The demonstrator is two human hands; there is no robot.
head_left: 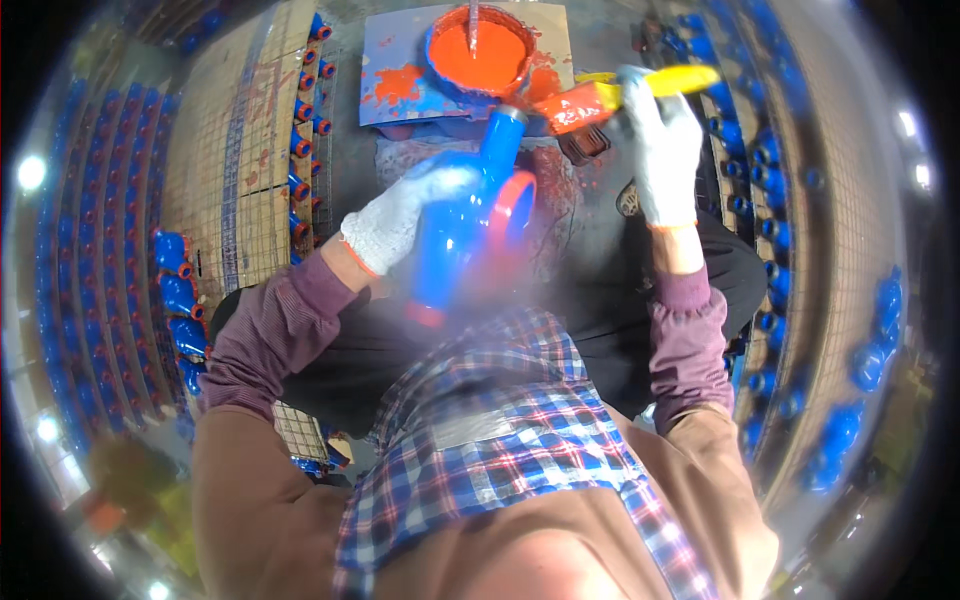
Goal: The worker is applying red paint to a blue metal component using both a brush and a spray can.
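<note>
My left hand [395, 212], in a white glove, is wrapped round a glossy blue pipe fitting [452, 225] and holds it tilted over my lap. The fitting has a narrow neck at its upper end, an orange-red ring [513, 203] on its right side and an orange-red lower rim. In my right hand [665, 150], also gloved in white, is a paintbrush [578, 106] with a yellow handle. Its head is coated in orange-red paint and points left, close to the fitting's neck. Just beyond stands a round tub [431, 72] of orange paint, with a stick [473, 30] upright in it.
The tub stands on a paint-splashed board [395, 50]. Mesh-covered racks [240, 160] run along my left, with several blue fittings [180, 295] with orange ends beside them. More blue fittings [768, 175] line my right. A small dark stack [585, 146] lies below the brush.
</note>
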